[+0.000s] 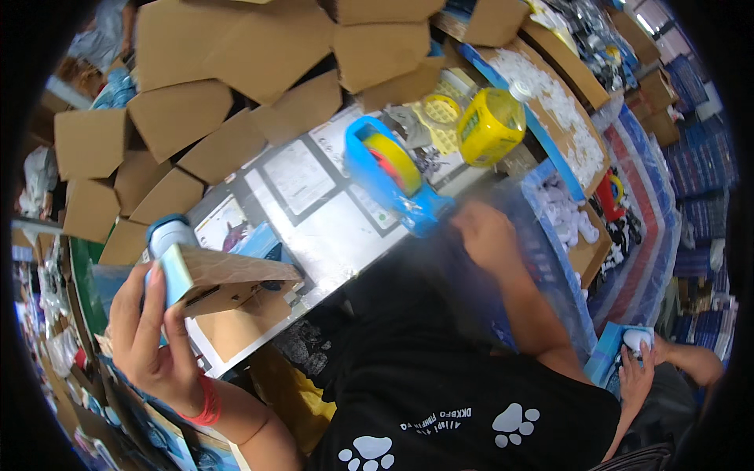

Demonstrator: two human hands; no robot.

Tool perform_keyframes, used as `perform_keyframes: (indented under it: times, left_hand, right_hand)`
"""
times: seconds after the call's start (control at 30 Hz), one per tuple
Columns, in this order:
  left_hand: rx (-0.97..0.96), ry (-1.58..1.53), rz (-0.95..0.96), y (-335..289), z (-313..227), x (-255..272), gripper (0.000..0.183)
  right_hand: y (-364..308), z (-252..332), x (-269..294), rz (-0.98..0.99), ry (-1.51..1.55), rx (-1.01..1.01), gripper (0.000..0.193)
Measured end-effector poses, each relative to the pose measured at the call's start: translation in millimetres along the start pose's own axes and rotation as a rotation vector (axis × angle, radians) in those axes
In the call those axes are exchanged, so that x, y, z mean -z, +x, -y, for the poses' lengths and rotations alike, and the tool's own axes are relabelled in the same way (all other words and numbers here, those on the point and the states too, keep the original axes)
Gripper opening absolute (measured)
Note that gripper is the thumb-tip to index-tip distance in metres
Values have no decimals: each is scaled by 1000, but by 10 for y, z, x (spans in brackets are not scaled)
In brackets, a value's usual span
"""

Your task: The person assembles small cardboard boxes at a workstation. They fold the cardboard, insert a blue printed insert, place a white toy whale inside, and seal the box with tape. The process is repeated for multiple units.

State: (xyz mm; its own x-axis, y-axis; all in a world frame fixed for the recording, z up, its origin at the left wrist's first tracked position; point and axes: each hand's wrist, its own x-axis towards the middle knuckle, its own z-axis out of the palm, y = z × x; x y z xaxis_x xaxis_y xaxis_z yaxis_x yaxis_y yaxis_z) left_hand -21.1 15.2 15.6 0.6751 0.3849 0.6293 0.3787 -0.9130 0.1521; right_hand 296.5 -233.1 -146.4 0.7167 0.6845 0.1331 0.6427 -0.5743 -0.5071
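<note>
My left hand (pixel 153 334) is closed around a small cardboard box (pixel 228 269), pale blue outside and brown inside, tilted above the table's left part. Just beyond the box shows a rounded white thing with a dark blue rim (pixel 170 231); whether it sits in the box or behind it I cannot tell. My right hand (pixel 485 235) is closed, its fingers curled together beside the near end of a blue tape dispenser (pixel 363 161). Whatever those fingers pinch is too blurred to name. A yellow tape roll (pixel 393 162) with a red core sits in the dispenser.
Open cardboard cartons (pixel 275 55) crowd the far side of the white table (pixel 294 243). A yellow bottle (pixel 493 125) stands beyond the dispenser. At right are a blue-edged bin of white parts (pixel 554 200) and another person's hands (pixel 638 373) holding a blue box.
</note>
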Motion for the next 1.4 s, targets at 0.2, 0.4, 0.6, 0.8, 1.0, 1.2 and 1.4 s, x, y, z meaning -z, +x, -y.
perform_keyframes:
  times: [0.2, 0.4, 0.6, 0.8, 1.0, 1.2, 1.4]
  left_hand:
    - [-80, -36, -105, 82, 73, -13, 35]
    - [-51, -64, -109, 106, 79, 44, 34]
    - [-20, -88, -133, 90, 95, 64, 32]
    - [-38, -77, -196, 41, 124, 14, 30]
    - [-59, -85, -196, 8, 126, 29, 30]
    - [-65, -82, -192, 10, 131, 37, 29]
    - [-64, -69, -136, 29, 104, 70, 30]
  right_hand:
    - [242, 78, 684, 456, 406, -98, 8]
    - [1092, 1475, 870, 802, 556, 322, 20]
    - [1246, 2767, 883, 1118, 639, 662, 12]
    - [1297, 3000, 731, 1055, 260, 654, 20]
    - [1374, 2832, 433, 1166, 275, 591, 48]
    - [1286, 2600, 331, 1305, 608, 437, 39]
    - [1220, 2563, 339, 1336, 742, 313, 37]
